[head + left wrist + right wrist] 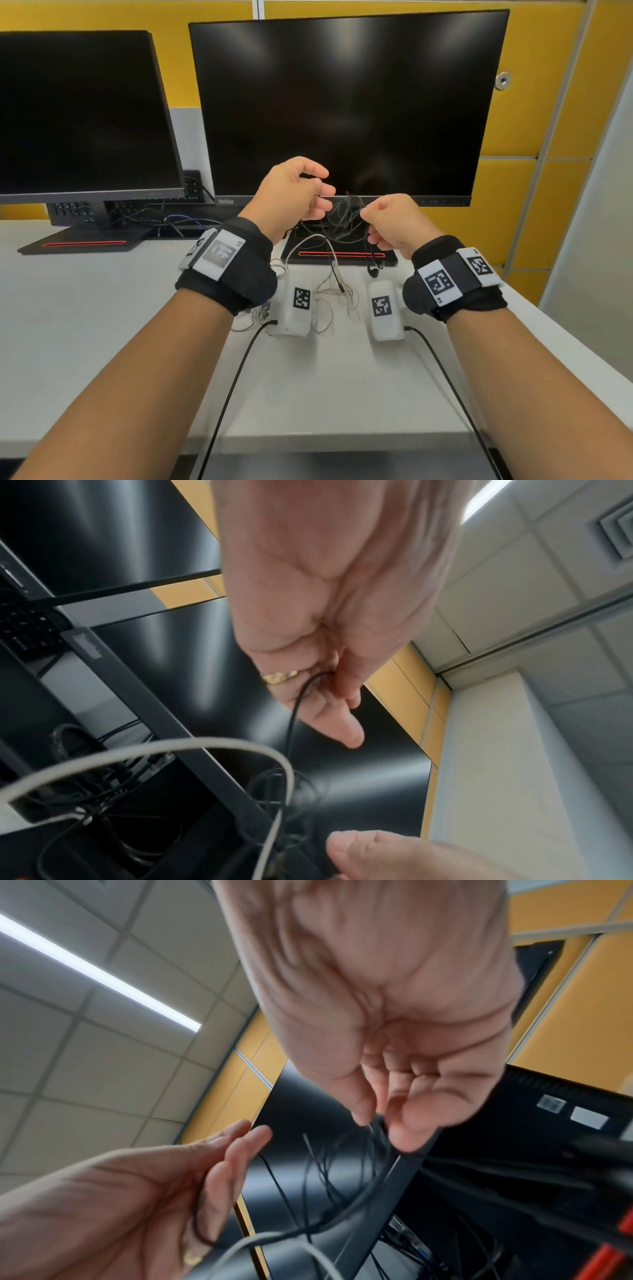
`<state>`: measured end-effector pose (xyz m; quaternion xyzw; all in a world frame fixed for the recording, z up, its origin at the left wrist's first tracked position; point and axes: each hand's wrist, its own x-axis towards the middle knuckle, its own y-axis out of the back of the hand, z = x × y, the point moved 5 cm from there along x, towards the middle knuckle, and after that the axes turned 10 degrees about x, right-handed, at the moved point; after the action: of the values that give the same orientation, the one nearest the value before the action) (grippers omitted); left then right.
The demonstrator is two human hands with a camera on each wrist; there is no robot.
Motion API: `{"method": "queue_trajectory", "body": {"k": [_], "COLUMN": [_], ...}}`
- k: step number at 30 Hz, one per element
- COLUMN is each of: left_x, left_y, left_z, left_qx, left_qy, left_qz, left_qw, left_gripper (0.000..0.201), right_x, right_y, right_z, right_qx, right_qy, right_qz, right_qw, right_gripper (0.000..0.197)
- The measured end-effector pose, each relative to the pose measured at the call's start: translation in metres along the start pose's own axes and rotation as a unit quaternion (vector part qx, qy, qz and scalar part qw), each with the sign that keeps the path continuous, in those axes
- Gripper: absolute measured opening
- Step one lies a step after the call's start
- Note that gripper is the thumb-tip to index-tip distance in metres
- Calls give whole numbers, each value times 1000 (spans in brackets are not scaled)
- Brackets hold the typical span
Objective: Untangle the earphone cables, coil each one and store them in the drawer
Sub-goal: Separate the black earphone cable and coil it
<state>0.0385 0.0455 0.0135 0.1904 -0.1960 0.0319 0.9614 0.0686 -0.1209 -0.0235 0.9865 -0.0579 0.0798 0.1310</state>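
A tangle of black earphone cable (344, 216) hangs in the air in front of the right monitor, between my two hands. My left hand (322, 195) has its fingers curled round one strand of the black earphone cable (301, 696). My right hand (368, 222) pinches several black strands (342, 1172) between thumb and fingertips (363, 1118). One black earbud (374, 270) dangles below the right hand. A white, clear-coated earphone cable (329, 284) lies loosely on the table, with one loop (171, 748) rising toward the tangle. No drawer can be made out.
Two dark monitors (342, 102) (78, 113) stand on black bases (342, 255) at the back of the white table (102, 325). Two white tagged boxes (298, 305) (383, 308) show below my wrists, each with a black lead. Yellow wall panels (548, 102) rise behind.
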Motion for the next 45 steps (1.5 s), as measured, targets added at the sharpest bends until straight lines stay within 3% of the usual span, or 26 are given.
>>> {"method": "queue_trajectory", "body": {"k": [5, 12, 16, 21, 25, 29, 33, 37, 40, 45], "left_x": [-1, -9, -9, -6, -18, -26, -27, -22, -16, -12], "left_y": [-9, -16, -8, 3, -7, -14, -10, 6, 20, 15], "left_z": [11, 39, 47, 28, 4, -4, 0, 8, 9, 8], "left_qx": [-16, -28, -44, 136, 251, 304, 251, 134, 91, 167], "left_qy": [-9, -42, -44, -11, 28, 25, 10, -2, -13, -33], "left_qz": [-59, -123, -107, -51, -141, -188, -135, -41, 25, 14], "left_qw": [998, 991, 992, 989, 957, 934, 958, 990, 995, 985], "left_gripper": [26, 42, 45, 49, 69, 51, 19, 22, 29, 26], "right_x": [-10, -32, -38, -38, -39, -40, -39, -37, -37, -48], "right_y": [3, -19, -26, -12, -5, -5, 0, 6, 11, 12], "right_z": [-10, -22, -16, -21, -35, -47, -59, -61, -59, -74], "right_qx": [9, -146, -172, -74, -25, 4, -67, -114, -117, -65], "right_qy": [50, 62, 78, 70, 73, 57, 85, 108, 107, 140], "right_qz": [-9, -173, -175, -140, -131, -117, -101, -93, -95, -122], "right_qw": [999, 972, 966, 985, 988, 991, 989, 983, 983, 980], "right_gripper": [15, 28, 10, 19, 17, 25, 28, 23, 26, 34]}}
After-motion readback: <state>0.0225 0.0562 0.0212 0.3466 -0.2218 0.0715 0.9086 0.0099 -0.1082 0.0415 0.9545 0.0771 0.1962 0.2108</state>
